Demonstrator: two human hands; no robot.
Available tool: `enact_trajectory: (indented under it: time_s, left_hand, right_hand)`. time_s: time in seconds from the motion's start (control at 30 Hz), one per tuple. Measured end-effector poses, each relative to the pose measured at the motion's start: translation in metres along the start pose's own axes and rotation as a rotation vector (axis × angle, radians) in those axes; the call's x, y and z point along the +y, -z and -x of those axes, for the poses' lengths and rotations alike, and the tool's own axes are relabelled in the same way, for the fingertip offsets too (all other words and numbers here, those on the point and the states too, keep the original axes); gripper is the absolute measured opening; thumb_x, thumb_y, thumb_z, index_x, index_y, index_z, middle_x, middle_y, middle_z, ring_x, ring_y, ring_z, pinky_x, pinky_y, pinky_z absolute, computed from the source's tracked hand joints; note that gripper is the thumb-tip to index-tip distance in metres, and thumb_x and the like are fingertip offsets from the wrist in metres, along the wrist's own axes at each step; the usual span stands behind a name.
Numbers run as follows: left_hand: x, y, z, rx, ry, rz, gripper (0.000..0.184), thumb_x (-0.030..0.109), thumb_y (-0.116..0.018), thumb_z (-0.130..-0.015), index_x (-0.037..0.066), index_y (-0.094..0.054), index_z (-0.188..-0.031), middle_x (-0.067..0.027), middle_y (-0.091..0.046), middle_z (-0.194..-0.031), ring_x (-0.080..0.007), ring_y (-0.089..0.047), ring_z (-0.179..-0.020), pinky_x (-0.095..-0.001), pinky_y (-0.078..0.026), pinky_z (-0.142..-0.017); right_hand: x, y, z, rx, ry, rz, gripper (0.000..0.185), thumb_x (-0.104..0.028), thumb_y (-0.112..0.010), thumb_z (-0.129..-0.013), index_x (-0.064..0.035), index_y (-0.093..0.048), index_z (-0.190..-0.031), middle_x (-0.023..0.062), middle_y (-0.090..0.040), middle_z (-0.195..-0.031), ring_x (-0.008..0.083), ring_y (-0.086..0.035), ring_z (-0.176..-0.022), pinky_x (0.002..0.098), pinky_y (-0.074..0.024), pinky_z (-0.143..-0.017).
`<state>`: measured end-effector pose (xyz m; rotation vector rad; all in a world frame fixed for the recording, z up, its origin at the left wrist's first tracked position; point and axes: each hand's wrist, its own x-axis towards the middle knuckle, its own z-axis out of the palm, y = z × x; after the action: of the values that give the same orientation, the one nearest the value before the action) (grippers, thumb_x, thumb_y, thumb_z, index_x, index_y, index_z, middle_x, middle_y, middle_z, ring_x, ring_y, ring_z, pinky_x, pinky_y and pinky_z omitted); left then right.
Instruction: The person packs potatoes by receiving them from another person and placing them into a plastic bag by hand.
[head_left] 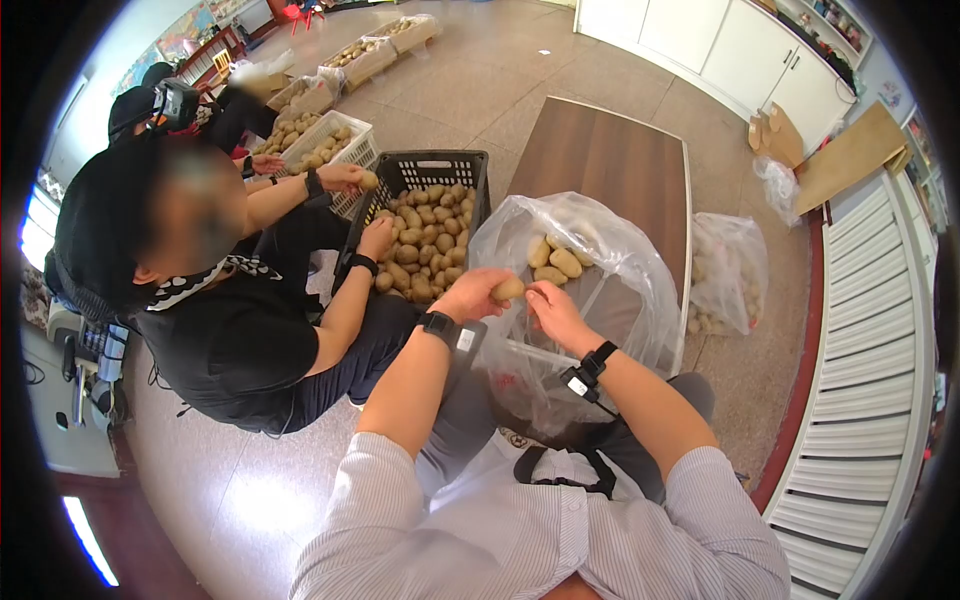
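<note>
My left hand [478, 296] is closed around a potato [508, 289], held over the near left rim of a clear plastic bag [630, 262]. Just right of that potato is my right hand [557, 316], its fingers curled together with the tips close to the potato's end. Whether they touch it or pinch something small, I cannot make out. Inside the open bag lie several pale potatoes [565, 262]. The bag rests on a brown wooden board [600, 140] and hangs over its near edge toward my lap.
A black crate [484, 185] full of potatoes stands left of the bag. Beside it sits a co-worker [230, 330], one hand holding a potato and the other at the crate. Behind are a white crate [362, 150] and another person. A filled plastic bag [735, 270] stands right of the board.
</note>
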<state>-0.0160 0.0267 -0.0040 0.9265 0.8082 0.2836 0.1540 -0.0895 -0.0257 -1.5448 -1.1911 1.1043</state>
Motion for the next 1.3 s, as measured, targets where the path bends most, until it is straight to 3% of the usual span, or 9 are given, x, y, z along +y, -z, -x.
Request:
enact_trajectory:
  time_s: [0.03,0.07,0.13,0.4,0.57,0.63,0.97,1.13,1.3]
  left_hand:
    - [-0.002,0.006,-0.004,0.001,0.002,0.001,0.03,0.033,-0.054,-0.097,0.006,-0.058,-0.107,-0.005,-0.062,-0.089,-0.017,-0.06,-0.064,-0.0286,-0.048,-0.053]
    - [-0.003,0.013,-0.007,0.004,-0.024,0.051,0.029,0.032,-0.054,-0.097,0.006,-0.058,-0.108,-0.0061,-0.063,-0.091,-0.0186,-0.06,-0.066,-0.0301,-0.048,-0.054]
    - [-0.005,0.023,-0.013,0.009,-0.048,0.102,0.027,0.031,-0.055,-0.096,0.007,-0.058,-0.108,-0.0072,-0.064,-0.093,-0.0203,-0.061,-0.067,-0.0317,-0.048,-0.055]
    - [-0.008,0.048,-0.019,0.403,-0.152,0.349,0.026,0.029,-0.049,-0.097,0.006,-0.055,-0.109,-0.0108,-0.061,-0.098,-0.0255,-0.06,-0.073,-0.0364,-0.051,-0.06]
    - [-0.014,0.065,-0.029,0.472,-0.174,0.448,0.027,0.024,-0.047,-0.096,0.004,-0.054,-0.112,-0.0126,-0.059,-0.099,-0.0271,-0.06,-0.077,-0.0382,-0.053,-0.063]
    - [-0.016,0.073,-0.033,0.492,-0.187,0.474,0.027,0.022,-0.046,-0.095,0.003,-0.054,-0.113,-0.0131,-0.059,-0.099,-0.0272,-0.059,-0.076,-0.0387,-0.054,-0.064]
    - [-0.031,0.101,-0.054,0.581,-0.211,0.595,0.023,0.016,-0.044,-0.095,0.003,-0.056,-0.11,-0.0149,-0.059,-0.098,-0.0298,-0.058,-0.076,-0.0428,-0.055,-0.067]
    - [-0.032,0.102,-0.054,0.624,-0.242,0.625,0.022,0.016,-0.044,-0.097,0.005,-0.054,-0.114,-0.0153,-0.059,-0.1,-0.0308,-0.059,-0.075,-0.0444,-0.055,-0.067]
    - [-0.034,0.104,-0.057,0.665,-0.255,0.676,0.028,0.01,-0.048,-0.094,0.007,-0.048,-0.122,-0.0167,-0.058,-0.104,-0.0319,-0.058,-0.076,-0.0462,-0.055,-0.066]
  right_hand:
    - [0.007,0.004,0.0,0.018,0.028,0.136,0.036,-0.028,-0.054,-0.093,0.0017,-0.056,-0.114,0.0178,-0.065,-0.1,0.0289,-0.063,-0.091,0.0376,-0.0487,-0.079]
    - [0.014,0.008,0.001,0.017,0.025,0.135,0.036,-0.028,-0.054,-0.093,0.0017,-0.056,-0.114,0.0178,-0.065,-0.1,0.0289,-0.063,-0.091,0.0376,-0.0487,-0.079]
    - [0.033,0.016,0.005,0.005,-0.039,0.287,0.038,-0.026,-0.057,-0.088,0.0025,-0.057,-0.114,0.0225,-0.064,-0.108,0.0383,-0.06,-0.103,0.0433,-0.0463,-0.089]
    - [0.045,0.039,0.002,0.026,-0.007,0.71,0.046,-0.018,-0.063,-0.085,-0.0005,-0.05,-0.125,0.0223,-0.055,-0.122,0.0405,-0.055,-0.11,0.0436,-0.0466,-0.091]
    - [0.026,0.038,-0.009,0.016,0.077,0.771,0.053,-0.015,-0.063,-0.083,-0.0026,-0.044,-0.132,0.02,-0.043,-0.137,0.0408,-0.053,-0.114,0.0446,-0.0459,-0.094]
    - [0.024,0.038,-0.017,-0.01,0.123,0.817,0.052,-0.016,-0.06,-0.084,-0.0059,-0.042,-0.132,0.0155,-0.039,-0.142,0.0391,-0.053,-0.115,0.0471,-0.0471,-0.092]
    - [0.013,0.033,-0.033,-0.125,0.08,1.026,0.053,-0.009,-0.056,-0.083,-0.0126,-0.043,-0.134,0.014,-0.042,-0.136,0.04,-0.057,-0.106,0.0489,-0.0495,-0.087]
    - [0.029,0.027,-0.031,0.029,0.131,1.126,0.047,-0.008,-0.054,-0.084,-0.0098,-0.046,-0.13,0.0158,-0.045,-0.127,0.039,-0.056,-0.102,0.0482,-0.0502,-0.084]
    - [0.035,0.027,-0.029,0.035,0.13,1.094,0.042,-0.007,-0.055,-0.083,-0.0086,-0.047,-0.124,0.0151,-0.044,-0.128,0.0403,-0.057,-0.101,0.0491,-0.0504,-0.083]
